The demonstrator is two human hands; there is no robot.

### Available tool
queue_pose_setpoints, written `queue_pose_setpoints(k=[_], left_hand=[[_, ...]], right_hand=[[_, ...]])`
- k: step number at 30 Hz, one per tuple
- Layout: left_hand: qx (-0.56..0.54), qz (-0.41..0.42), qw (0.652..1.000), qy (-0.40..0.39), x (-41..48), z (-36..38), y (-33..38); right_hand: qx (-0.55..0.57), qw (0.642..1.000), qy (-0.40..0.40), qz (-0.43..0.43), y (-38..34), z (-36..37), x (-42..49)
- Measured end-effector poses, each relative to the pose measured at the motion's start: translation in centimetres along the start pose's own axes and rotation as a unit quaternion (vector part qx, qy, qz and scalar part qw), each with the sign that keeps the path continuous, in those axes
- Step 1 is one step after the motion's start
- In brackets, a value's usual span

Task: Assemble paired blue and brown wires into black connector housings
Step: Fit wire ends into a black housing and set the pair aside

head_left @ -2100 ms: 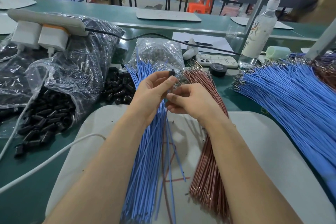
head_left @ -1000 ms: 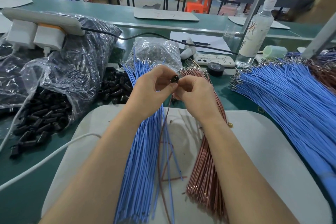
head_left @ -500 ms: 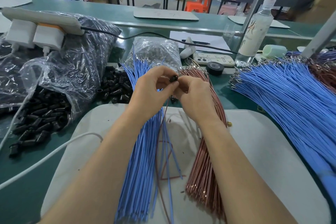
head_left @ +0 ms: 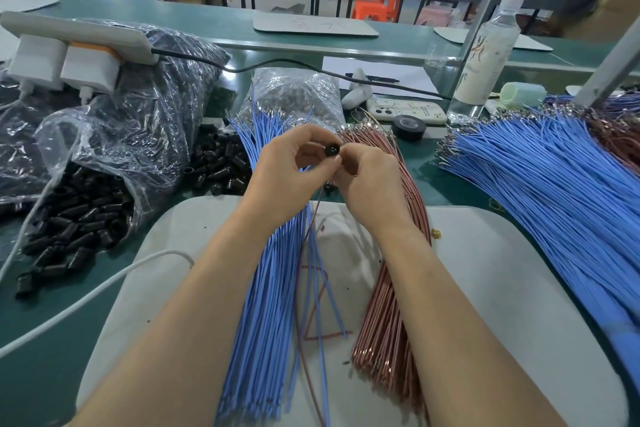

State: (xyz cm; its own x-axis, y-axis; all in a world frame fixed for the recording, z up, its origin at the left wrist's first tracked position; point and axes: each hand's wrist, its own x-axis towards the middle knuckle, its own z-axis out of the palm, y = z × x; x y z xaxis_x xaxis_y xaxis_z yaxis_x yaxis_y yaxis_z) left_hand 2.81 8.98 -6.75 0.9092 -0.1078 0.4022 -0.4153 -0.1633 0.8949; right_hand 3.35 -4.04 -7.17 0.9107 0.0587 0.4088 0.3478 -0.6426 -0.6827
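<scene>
Change across approx. 2 s. The R hand (head_left: 370,184) is coming up from its lower position and closing against the L hand (head_left: 280,180). Fingertips of both are now meeting round the black connector housing (head_left: 333,151). Earlier the L hand alone was pinching it, w/ R fingers only reaching in from below. The housing is turning: at first seen side-on and upright, it is now presenting its round end face, w/ two small holes, toward the camera. L fingers, earlier more extended, are curling in. A small dark piece (head_left: 327,188) is showing just under the hands; it was hidden in the earliest frame, and what it is cannot be told.
</scene>
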Motion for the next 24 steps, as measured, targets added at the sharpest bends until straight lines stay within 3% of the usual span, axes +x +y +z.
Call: queue_pose_setpoints(k=[7, 12, 17, 21, 24], left_hand=[[-0.009, 0.001, 1.000, -0.009, -0.2, 0.1, 0.3], [-0.029, -0.018, 0.999, -0.017, 0.0, 0.0, 0.0], [0.001, -0.028, 0.999, 0.027, 0.2, -0.2, -0.6], [0.039, -0.029, 0.998, 0.047, 0.1, 0.1, -0.6], [0.139, -0.017, 0.988, 0.065, 0.0, 0.0, -0.7]], right_hand=[[-0.017, 1.000, 0.011, 0.001, 0.1, 0.1, 0.1], [-0.023, 0.999, -0.029, 0.034, 0.0, -0.2, 0.3], [0.106, 0.993, -0.036, 0.035, -0.7, -1.3, 0.8], [0.097, 0.995, 0.022, 0.012, -1.1, -0.5, 0.5], [0.094, 0.994, 0.060, 0.016, -1.0, -0.4, 0.5]])
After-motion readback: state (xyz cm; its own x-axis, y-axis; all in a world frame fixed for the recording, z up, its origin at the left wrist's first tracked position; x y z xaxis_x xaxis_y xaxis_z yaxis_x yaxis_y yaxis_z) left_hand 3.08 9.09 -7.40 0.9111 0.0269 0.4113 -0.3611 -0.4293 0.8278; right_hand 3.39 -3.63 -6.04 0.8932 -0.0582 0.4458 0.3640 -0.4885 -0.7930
